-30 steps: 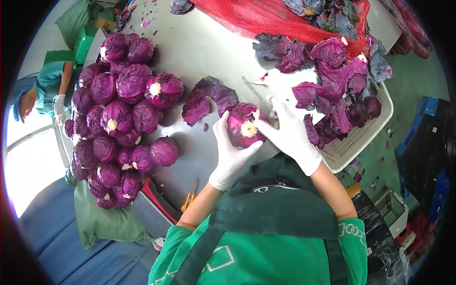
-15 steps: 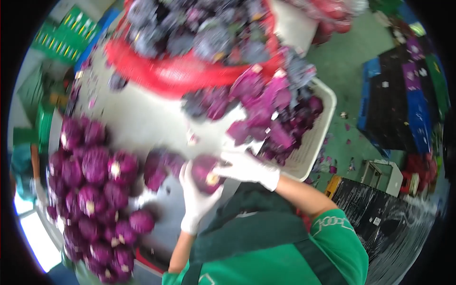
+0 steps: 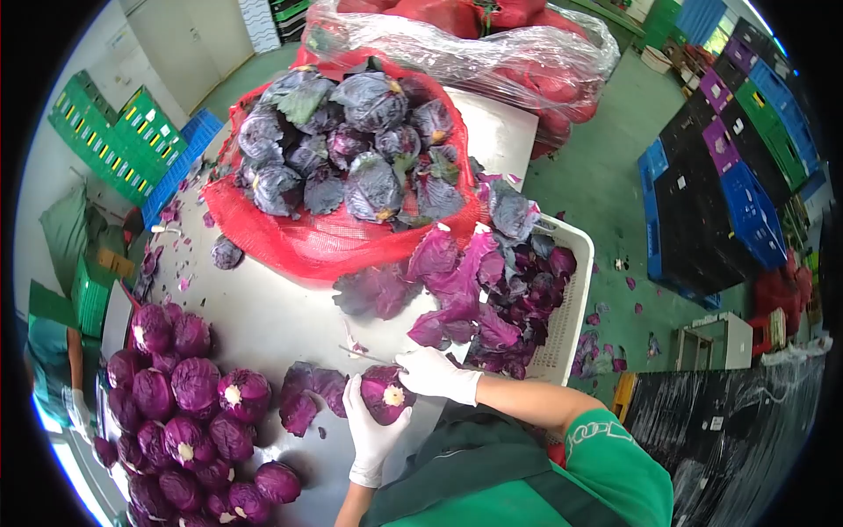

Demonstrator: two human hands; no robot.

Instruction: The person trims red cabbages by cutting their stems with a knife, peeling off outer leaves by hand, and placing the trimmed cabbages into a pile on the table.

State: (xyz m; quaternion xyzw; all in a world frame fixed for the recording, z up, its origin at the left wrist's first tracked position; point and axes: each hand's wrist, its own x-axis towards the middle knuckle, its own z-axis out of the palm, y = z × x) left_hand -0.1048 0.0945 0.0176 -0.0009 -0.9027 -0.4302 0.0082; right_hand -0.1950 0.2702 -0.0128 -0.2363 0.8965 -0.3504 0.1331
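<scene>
A purple cabbage with a pale cut stem facing up sits in my gloved left hand, whose fingers and thumb wrap around its left and lower sides. My gloved right hand is closed at the cabbage's upper right; a thin knife blade sticks out leftward from its fingers, above the cabbage. Loose purple leaves lie left of the cabbage. Further left, many peeled purple cabbages are piled on the metal table.
A red mesh sack of unpeeled cabbages stands at the back. Leaves fill a white basket on the right. A co-worker's gloved hand shows at the far left. Stacked crates stand on the floor at right.
The view has swung up, bringing the whole sack and background into sight. My right hand has shifted from the cabbage's right side to its upper right; my left hand still holds it.
</scene>
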